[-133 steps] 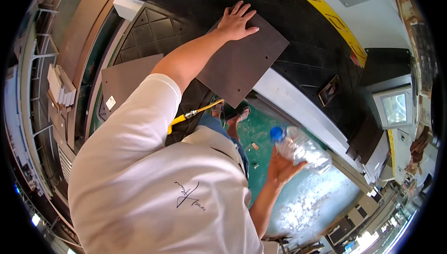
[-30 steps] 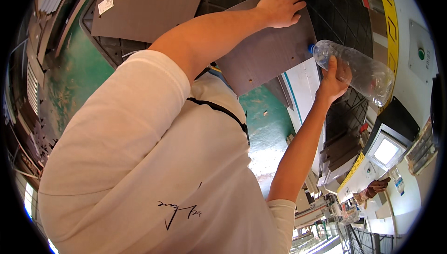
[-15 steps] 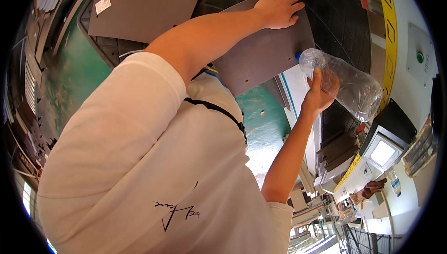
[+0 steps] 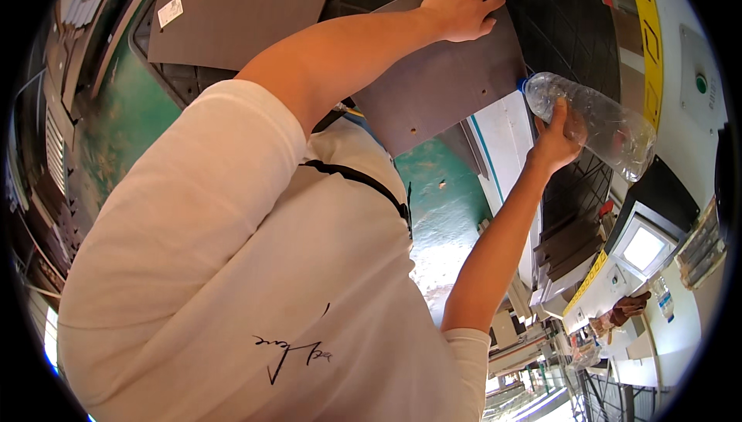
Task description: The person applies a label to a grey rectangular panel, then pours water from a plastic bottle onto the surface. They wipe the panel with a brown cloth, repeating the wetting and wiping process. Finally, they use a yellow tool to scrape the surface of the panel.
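My left hand (image 4: pixel 465 6) rests with spread fingers on the far part of a grey-brown sheet panel (image 4: pixel 433 86) with small holes near its near edge. In my right hand (image 4: pixel 558 140) is a clear plastic bottle (image 4: pixel 607 122) with a blue cap, gripped around its shoulder with the thumb on top. The bottle lies tilted, its cap pointing left at the panel's right edge; whether they touch I cannot tell. No liquid shows inside it.
A larger brown panel (image 4: pixel 239 12) with a white label lies at the far left on a dark gridded surface (image 4: pixel 568 28). On the right stand a yellow-marked strip (image 4: pixel 651 51), a green button (image 4: pixel 701 83) and a lit screen (image 4: pixel 644 250). Brown gloves (image 4: pixel 624 310) and another bottle (image 4: pixel 663 300) are lower right.
My right hand has carried the bottle to the right, so its cap has moved from over the panel to the panel's edge. My left hand stays on the panel.
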The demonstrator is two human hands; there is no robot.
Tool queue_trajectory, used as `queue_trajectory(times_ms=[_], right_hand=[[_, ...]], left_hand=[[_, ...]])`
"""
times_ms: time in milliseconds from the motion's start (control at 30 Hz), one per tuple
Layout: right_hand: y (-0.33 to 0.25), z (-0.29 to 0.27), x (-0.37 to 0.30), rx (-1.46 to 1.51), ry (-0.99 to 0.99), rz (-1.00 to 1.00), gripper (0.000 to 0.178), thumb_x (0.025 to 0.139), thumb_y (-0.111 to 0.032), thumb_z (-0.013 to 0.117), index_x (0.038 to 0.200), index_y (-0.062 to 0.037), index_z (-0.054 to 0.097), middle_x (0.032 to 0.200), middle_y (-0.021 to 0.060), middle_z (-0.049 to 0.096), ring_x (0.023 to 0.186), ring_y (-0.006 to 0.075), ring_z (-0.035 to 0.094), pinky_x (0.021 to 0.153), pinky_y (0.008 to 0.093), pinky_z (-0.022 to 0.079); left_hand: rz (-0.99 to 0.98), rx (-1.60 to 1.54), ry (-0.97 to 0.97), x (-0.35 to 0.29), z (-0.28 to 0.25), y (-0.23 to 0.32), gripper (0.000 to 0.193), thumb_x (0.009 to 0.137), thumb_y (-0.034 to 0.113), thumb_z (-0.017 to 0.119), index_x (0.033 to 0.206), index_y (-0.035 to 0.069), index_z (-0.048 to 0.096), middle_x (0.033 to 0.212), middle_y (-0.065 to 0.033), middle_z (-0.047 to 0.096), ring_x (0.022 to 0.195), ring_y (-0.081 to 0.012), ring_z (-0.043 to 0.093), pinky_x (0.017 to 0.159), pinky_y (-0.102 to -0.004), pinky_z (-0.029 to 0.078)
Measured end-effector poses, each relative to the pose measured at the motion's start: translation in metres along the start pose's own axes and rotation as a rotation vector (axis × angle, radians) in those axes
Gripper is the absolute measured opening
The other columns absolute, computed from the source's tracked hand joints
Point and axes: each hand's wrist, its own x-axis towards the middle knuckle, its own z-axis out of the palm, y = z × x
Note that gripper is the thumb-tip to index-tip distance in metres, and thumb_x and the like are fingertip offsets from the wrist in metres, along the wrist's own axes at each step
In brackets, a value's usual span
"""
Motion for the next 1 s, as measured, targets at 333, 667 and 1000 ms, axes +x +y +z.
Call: queue_trajectory(times_ms=[333, 667, 1000], right_hand=[[0.003, 0.003, 0.0, -0.013, 0.049, -0.014, 0.053, 0.085, -0.02, 0.086, 0.124, 0.0032, 0.059, 0.119, 0.0136, 0.068, 0.1, 0.0224, 0.069, 0.067, 0.0337, 0.065], [-0.003, 0.021, 0.016, -0.028, 0.041, -0.03, 0.055, 0.084, -0.018, 0.087, 0.127, 0.0033, 0.059, 0.12, 0.0161, 0.068, 0.102, 0.0251, 0.07, 0.069, 0.0354, 0.066], [-0.014, 0.039, 0.017, -0.061, -0.024, -0.06, 0.058, 0.084, -0.02, 0.088, 0.128, 0.0028, 0.058, 0.122, 0.0173, 0.069, 0.102, 0.0267, 0.07, 0.069, 0.035, 0.063]], left_hand=[[0.021, 0.039, -0.019, -0.002, -0.004, 0.001, 0.051, 0.105, 0.043, 0.045, 0.149, 0.019, 0.053, 0.164, -0.0026, 0.039, 0.157, -0.0237, 0.025, 0.119, -0.0584, 0.029], [0.016, 0.003, 0.01, -0.001, -0.002, -0.001, 0.051, 0.104, 0.043, 0.046, 0.148, 0.019, 0.054, 0.163, -0.0036, 0.041, 0.156, -0.0246, 0.027, 0.119, -0.0591, 0.028], [0.01, -0.055, 0.036, 0.002, 0.008, -0.006, 0.051, 0.103, 0.043, 0.048, 0.147, 0.018, 0.055, 0.163, -0.0037, 0.041, 0.156, -0.0251, 0.026, 0.118, -0.0607, 0.028]])
